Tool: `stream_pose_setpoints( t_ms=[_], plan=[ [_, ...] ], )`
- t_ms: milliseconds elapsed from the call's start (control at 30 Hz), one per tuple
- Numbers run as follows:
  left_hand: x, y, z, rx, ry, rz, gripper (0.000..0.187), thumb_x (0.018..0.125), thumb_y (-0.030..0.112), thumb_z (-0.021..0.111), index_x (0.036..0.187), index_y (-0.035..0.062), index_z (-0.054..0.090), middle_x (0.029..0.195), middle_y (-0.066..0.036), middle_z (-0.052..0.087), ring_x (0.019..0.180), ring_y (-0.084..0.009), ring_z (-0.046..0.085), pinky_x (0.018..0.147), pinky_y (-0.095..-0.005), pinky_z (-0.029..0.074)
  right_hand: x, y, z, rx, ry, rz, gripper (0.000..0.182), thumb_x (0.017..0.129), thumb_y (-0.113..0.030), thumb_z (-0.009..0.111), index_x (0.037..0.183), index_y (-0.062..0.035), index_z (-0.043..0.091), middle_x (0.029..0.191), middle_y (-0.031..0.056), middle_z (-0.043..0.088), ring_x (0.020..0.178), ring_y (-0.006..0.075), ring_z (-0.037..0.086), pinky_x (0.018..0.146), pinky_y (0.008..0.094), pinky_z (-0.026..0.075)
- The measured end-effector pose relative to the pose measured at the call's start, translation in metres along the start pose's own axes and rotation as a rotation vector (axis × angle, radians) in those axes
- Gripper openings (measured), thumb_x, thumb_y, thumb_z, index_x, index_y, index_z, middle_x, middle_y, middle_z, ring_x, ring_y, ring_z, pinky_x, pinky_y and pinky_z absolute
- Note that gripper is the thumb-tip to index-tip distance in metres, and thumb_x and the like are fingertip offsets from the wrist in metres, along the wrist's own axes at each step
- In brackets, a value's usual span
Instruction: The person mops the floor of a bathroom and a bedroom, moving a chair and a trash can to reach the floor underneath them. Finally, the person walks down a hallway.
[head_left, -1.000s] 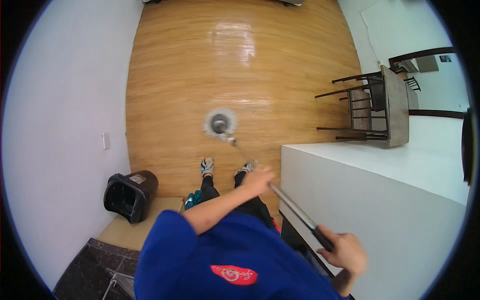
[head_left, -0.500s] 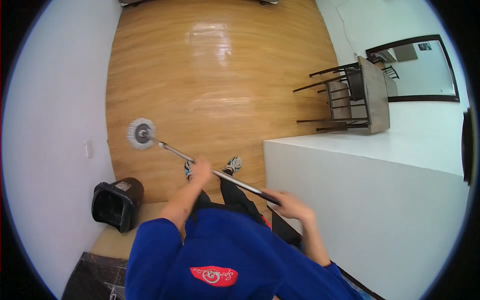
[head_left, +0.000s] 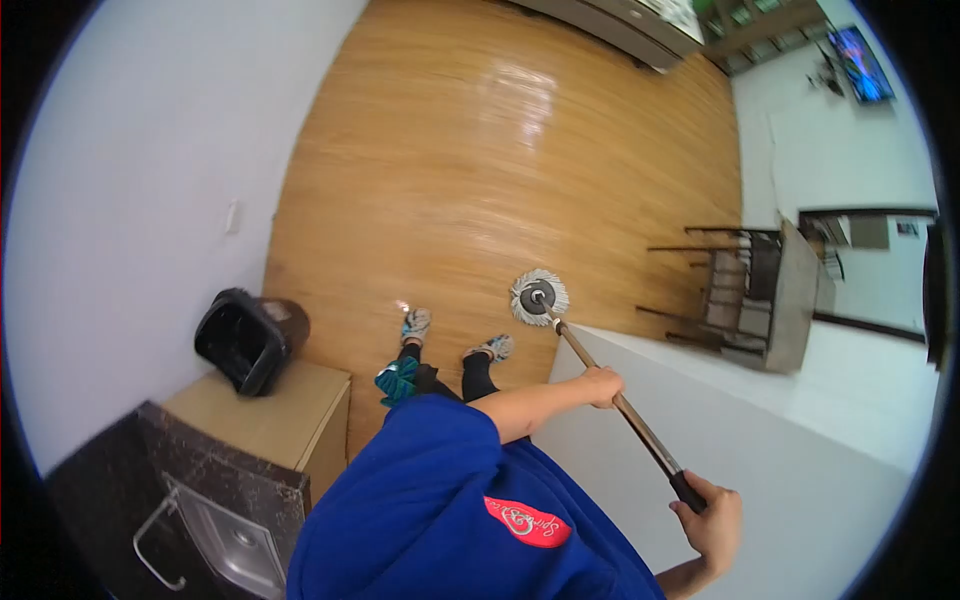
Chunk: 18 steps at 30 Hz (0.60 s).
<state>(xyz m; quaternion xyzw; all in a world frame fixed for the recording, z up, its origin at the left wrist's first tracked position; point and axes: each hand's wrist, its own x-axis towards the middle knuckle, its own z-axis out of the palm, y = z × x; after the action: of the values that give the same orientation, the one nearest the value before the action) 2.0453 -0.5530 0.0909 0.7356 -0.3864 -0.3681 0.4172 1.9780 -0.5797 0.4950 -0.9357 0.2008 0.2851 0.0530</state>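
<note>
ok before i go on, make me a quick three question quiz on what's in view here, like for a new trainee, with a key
1. True or false: the left hand holds the mop handle closer to the mop head than the right hand does.

2. What is set into the dark countertop?
a) a television
b) a metal sink
c) a mirror

3. Fill the gap: the logo patch on the blue shirt is ____.

Key: 1 true; 2 b; 3 red
</note>
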Motion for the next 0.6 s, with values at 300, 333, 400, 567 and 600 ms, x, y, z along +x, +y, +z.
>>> stream_pose_setpoints(
  t_ms=[300, 333, 400, 567, 600],
  plan=[
    [-0.245, -0.162, -0.076, 0.062, 0.546, -0.304, 0.019, 0.069, 0.013, 0.077, 0.086, 0.0105, 0.069, 0.099, -0.012, 0.066, 0.108, -0.0375, 0.058, 0.088, -0.0481, 0.051, 0.055, -0.129, 0.056, -0.088, -0.17, -0.627, 0.048, 0.074, -0.02, 0.082, 0.121, -0.0157, 0.073, 0.08, 0.018, 0.07, 0.074, 0.0386, 0.068, 0.07, 0.0443, 0.054],
    [-0.28, -0.168, -0.088, 0.057, 0.598, -0.409, 0.02, 0.069, 0.012, 0.077, 0.087, 0.0103, 0.069, 0.1, -0.012, 0.066, 0.109, -0.0379, 0.057, 0.09, -0.0472, 0.05, 0.06, -0.154, 0.071, -0.136, -0.174, -0.686, 0.048, 0.075, -0.021, 0.081, 0.122, -0.0169, 0.072, 0.08, 0.0179, 0.07, 0.073, 0.0387, 0.068, 0.069, 0.045, 0.054],
    [-0.326, -0.203, -0.089, 0.031, 0.708, -0.575, 0.022, 0.07, 0.006, 0.073, 0.092, 0.0079, 0.07, 0.105, -0.014, 0.068, 0.112, -0.0373, 0.058, 0.097, -0.0464, 0.048, 0.069, -0.194, 0.105, -0.181, -0.175, -0.799, 0.046, 0.079, -0.024, 0.078, 0.124, -0.018, 0.071, 0.082, 0.0181, 0.07, 0.075, 0.0386, 0.068, 0.07, 0.0465, 0.054],
    [-0.42, -0.297, -0.077, 0.209, 0.788, -0.797, 0.023, 0.074, 0.008, 0.072, 0.098, 0.0097, 0.07, 0.115, -0.013, 0.066, 0.12, -0.0352, 0.055, 0.094, -0.0479, 0.051, 0.063, -0.282, 0.174, -0.245, -0.392, -0.818, 0.051, 0.089, -0.03, 0.069, 0.138, -0.0203, 0.06, 0.102, 0.0227, 0.071, 0.095, 0.0406, 0.069, 0.083, 0.0483, 0.054],
    [-0.435, -0.313, -0.071, 0.276, 0.747, -0.835, 0.022, 0.076, 0.01, 0.072, 0.098, 0.0106, 0.07, 0.115, -0.013, 0.066, 0.12, -0.0345, 0.055, 0.092, -0.0482, 0.052, 0.065, -0.281, 0.196, -0.161, -0.483, -0.838, 0.054, 0.09, -0.031, 0.068, 0.142, -0.0212, 0.056, 0.109, 0.0238, 0.07, 0.101, 0.0411, 0.067, 0.087, 0.0482, 0.053]
  ],
)
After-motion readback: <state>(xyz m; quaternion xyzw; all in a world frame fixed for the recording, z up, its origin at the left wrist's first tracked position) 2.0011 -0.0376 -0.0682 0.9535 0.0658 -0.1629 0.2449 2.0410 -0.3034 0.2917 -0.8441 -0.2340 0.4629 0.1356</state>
